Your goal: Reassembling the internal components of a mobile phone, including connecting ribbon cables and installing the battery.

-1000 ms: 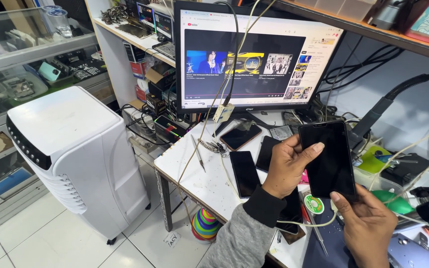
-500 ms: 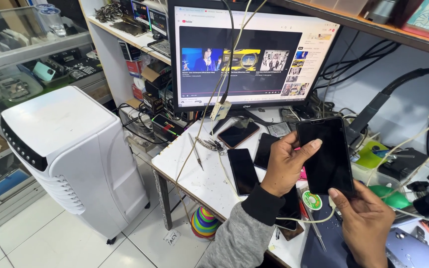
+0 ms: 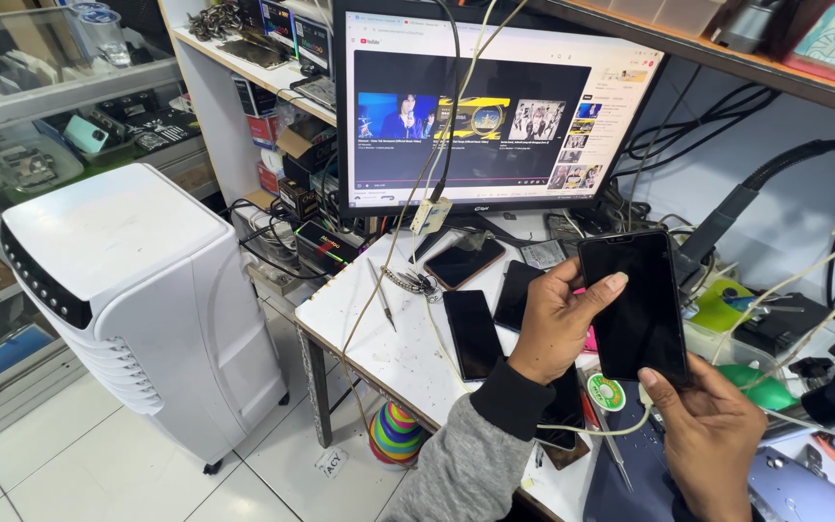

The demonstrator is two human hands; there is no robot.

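White tiled floor (image 3: pixel 99 483) — blue-grey wall (image 3: pixel 775 222), wooden shelf (image 3: pixel 727 72)

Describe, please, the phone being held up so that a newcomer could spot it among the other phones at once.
Start at the big monitor on the white workbench. Just below its right corner, the left hand and right hand hold a black phone upright, its screen dark. Unlike the other dark phones, which lie flat on the bench, it is lifted clear of the surface.

The phone (image 3: pixel 635 307) was glossy black, the sleeve (image 3: pixel 466 464) grey with a black cuff, the cooler (image 3: pixel 137 300) white, and the ball (image 3: pixel 395 435) under the white table (image 3: pixel 379 338) rainbow-striped.
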